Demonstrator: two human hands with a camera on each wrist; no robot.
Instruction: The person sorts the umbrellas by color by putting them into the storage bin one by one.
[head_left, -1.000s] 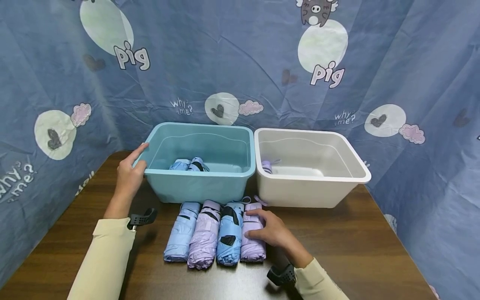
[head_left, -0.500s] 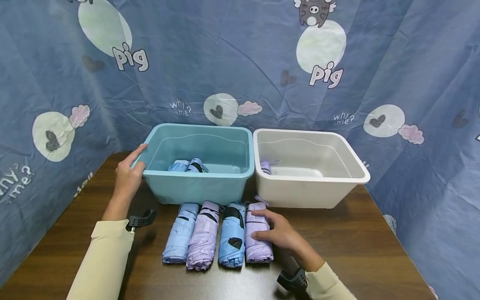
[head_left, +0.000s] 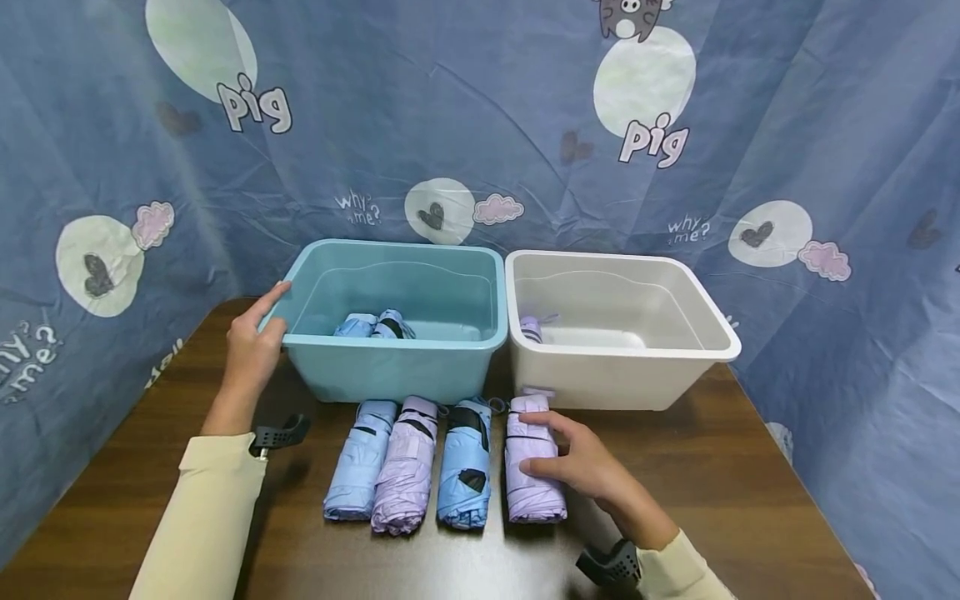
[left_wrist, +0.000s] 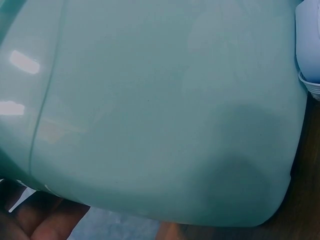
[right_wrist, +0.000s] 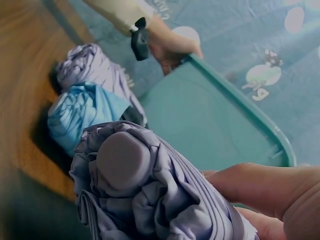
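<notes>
My left hand [head_left: 252, 343] grips the left rim of the teal bin [head_left: 397, 367], thumb over the edge. In the head view, four-sided contact aside, a row of folded umbrellas lies before the bins: a light blue umbrella [head_left: 362, 462], a lilac one [head_left: 406, 467] and a brighter blue one [head_left: 463, 467] with black patches. At the row's right end my right hand [head_left: 585, 462] holds another lilac umbrella [head_left: 534, 467] between thumb and fingers. Its round handle end [right_wrist: 125, 160] faces the right wrist camera. The left wrist view shows mostly the bin's wall [left_wrist: 150, 110].
Right beside the teal bin stands a white bin [head_left: 622, 379], with a lilac umbrella [head_left: 531, 328] inside at its left end. Two blue umbrellas [head_left: 356, 326] lie in the teal bin. A patterned blue curtain [head_left: 480, 108] hangs behind the brown table [head_left: 675, 492].
My right hand has moved right with the lilac umbrella, widening the space between it and the brighter blue umbrella, which also shifted slightly right at first. The left hand stays on the rim.
</notes>
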